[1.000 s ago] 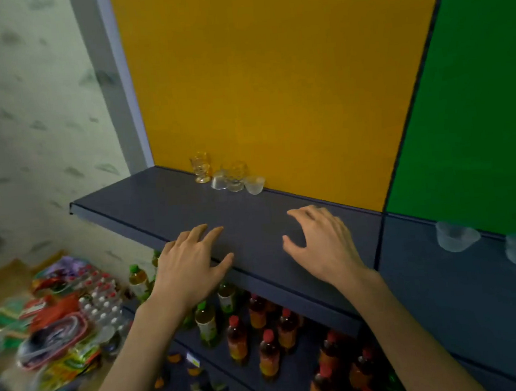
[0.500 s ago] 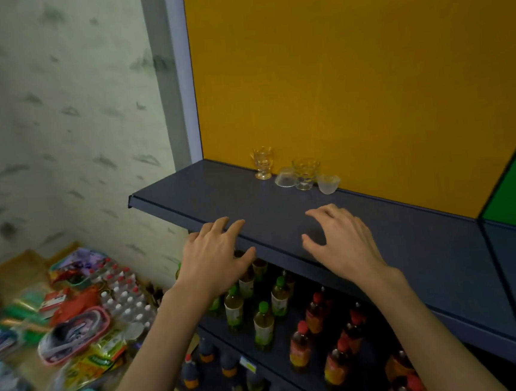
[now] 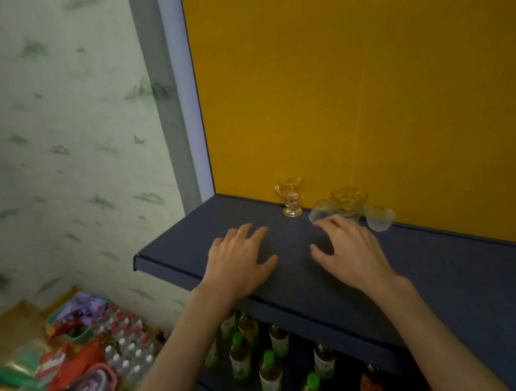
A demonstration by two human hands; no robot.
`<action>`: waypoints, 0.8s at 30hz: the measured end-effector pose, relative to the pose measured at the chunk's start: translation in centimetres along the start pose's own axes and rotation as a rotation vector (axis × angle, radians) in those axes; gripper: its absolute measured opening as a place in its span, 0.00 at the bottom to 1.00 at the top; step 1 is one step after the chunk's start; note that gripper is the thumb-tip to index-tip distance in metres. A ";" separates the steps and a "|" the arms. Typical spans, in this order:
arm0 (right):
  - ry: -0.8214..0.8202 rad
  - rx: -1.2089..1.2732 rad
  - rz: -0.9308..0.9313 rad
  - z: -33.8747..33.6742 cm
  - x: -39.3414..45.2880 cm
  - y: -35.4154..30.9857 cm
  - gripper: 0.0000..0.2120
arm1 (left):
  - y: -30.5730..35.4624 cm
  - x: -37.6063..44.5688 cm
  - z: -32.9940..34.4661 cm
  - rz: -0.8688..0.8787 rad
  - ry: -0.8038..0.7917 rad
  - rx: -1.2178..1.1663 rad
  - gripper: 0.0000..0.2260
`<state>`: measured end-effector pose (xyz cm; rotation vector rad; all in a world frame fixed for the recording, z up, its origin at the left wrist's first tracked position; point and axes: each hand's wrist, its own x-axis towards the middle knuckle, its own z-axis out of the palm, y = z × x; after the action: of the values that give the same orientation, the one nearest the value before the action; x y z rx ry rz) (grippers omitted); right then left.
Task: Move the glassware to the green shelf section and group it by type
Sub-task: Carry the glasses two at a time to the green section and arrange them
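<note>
Four empty glasses (image 3: 348, 201) on shelf (image 3: 192, 241), hands apart

Dim, even indoor lighting with wide-angle distortion.
Soft shadows are cast beneath both hands; the goods on the floor (image 3: 78, 367) are smeared by blur, straight edges are bowed toward the frame borders, and no glare is seen.
</note>
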<state>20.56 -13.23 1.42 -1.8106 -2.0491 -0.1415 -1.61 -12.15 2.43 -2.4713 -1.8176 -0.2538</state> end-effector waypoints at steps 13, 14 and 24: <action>0.094 -0.093 0.119 2.1 8.3 1.1 0.18 | -4.4 13.8 1.3 0.158 -0.021 -0.024 0.31; 0.096 -0.100 0.134 2.3 8.5 1.1 0.18 | -4.6 14.6 1.6 0.170 -0.024 -0.031 0.31; 0.112 -0.175 0.312 3.2 9.2 -0.1 0.20 | -6.0 21.2 4.1 0.250 0.106 -0.179 0.35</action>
<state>19.00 -3.59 1.82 -2.1508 -1.6989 -0.3331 -0.83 10.20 1.69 -2.7117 -1.4858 -0.5411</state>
